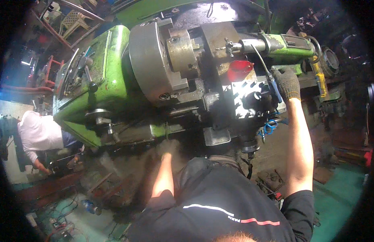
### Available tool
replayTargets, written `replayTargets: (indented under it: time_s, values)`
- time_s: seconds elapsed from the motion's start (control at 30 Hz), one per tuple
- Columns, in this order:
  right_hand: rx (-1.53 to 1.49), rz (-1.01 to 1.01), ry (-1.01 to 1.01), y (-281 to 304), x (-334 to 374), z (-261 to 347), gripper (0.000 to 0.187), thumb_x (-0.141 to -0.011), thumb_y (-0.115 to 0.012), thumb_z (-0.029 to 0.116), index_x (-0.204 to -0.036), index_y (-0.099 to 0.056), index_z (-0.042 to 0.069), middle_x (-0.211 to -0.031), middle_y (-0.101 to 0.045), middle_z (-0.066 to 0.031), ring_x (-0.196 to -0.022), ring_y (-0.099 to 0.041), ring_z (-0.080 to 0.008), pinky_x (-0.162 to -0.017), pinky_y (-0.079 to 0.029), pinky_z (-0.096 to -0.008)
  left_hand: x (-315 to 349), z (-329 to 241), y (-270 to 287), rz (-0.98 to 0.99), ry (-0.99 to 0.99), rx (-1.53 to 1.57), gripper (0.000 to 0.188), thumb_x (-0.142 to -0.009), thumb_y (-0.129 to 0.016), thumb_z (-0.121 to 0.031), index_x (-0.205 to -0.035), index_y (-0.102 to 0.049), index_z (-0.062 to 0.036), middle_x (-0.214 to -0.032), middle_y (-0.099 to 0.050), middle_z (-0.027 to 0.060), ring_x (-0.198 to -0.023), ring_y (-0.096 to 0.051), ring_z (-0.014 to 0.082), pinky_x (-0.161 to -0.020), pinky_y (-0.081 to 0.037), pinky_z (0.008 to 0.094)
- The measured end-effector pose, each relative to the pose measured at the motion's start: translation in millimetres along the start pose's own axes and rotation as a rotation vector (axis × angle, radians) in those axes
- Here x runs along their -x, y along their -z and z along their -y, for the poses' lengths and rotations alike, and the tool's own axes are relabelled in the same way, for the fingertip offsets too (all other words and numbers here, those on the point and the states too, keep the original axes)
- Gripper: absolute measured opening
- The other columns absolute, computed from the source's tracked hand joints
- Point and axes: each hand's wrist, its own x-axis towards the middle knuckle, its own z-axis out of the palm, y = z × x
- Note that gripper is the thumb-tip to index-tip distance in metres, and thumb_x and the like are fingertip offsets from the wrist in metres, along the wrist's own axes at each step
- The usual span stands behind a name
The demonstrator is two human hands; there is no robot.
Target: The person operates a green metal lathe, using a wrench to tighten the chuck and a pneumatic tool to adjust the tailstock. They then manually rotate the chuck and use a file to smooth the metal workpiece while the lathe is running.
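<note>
A large green lathe stretches before me, its heavy grey chuck (148,62) holding a cylindrical metal workpiece (183,52) in stepped jaws. My left hand (168,147), gloved and blurred, is closed at the lower end of a thin lever (167,130) below the chuck. On the right, my gloved right hand (288,82) has its fingers curled beside the green tailstock (292,44). A blue-handled tool (275,89) with a long thin metal shank lies along that hand's left side; whether the fingers grip it is hidden. A red cup-shaped piece (240,70) sits above the tool post (249,99).
The headstock (108,80) carries control levers at left. A handwheel (250,147) juts toward me below the tool post, near a coiled blue hose (270,127). Another person (41,131) bends over work at far left. Metal bars (49,189) and cables (66,226) lie on the floor.
</note>
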Motion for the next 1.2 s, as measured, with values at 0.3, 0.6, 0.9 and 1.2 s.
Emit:
replayTargets:
  time_s: [0.3,0.6,0.9,1.2]
  values:
    - [0.098,0.012,-0.047,-10,-17,-21,0.068,-0.098,-0.071,0.062,-0.124,-0.083,-0.001,-0.133,-0.078,-0.0282,-0.125,-0.074,-0.0474,-0.107,-0.057,-0.053,-49,24,-72,0.256,0.342,1.154,0.043,-0.093,-0.082,-0.055,-0.122,-0.078,-0.0232,-0.108,-0.07,-0.0001,-0.093,-0.065,0.0192,-0.09,-0.058,0.0428]
    - [0.035,-0.026,-0.006,-12,-20,-20,0.059,-0.099,-0.073,0.05,-0.122,-0.082,-0.003,-0.128,-0.079,-0.0303,-0.123,-0.074,-0.0475,-0.105,-0.056,-0.0528,-10,30,-5,0.02,-0.055,0.701,0.064,-0.094,-0.082,-0.056,-0.135,-0.078,-0.0068,-0.126,-0.08,0.012,-0.116,-0.074,0.0333,-0.099,-0.058,0.0496]
    - [-0.016,-0.003,-0.052,-5,-7,2,0.06,-0.098,-0.07,0.051,-0.118,-0.082,-0.004,-0.126,-0.078,-0.0317,-0.122,-0.073,-0.0492,-0.106,-0.055,-0.0542,88,-52,151,-0.691,-0.637,0.315,0.024,-0.103,-0.069,-0.02,-0.118,-0.078,-0.004,-0.121,-0.077,0.0236,-0.117,-0.072,0.0428,-0.102,-0.057,0.0514]
    - [-0.005,-0.03,-0.083,-7,-7,-6,0.059,-0.1,-0.07,0.051,-0.122,-0.082,-0.002,-0.13,-0.077,-0.0332,-0.127,-0.072,-0.0499,-0.11,-0.055,-0.0556,133,-180,320,-1.255,-1.162,0.062,0.017,-0.105,-0.068,-0.018,-0.116,-0.071,-0.0052,-0.115,-0.072,0.0181,-0.11,-0.069,0.0421,-0.098,-0.056,0.0537]
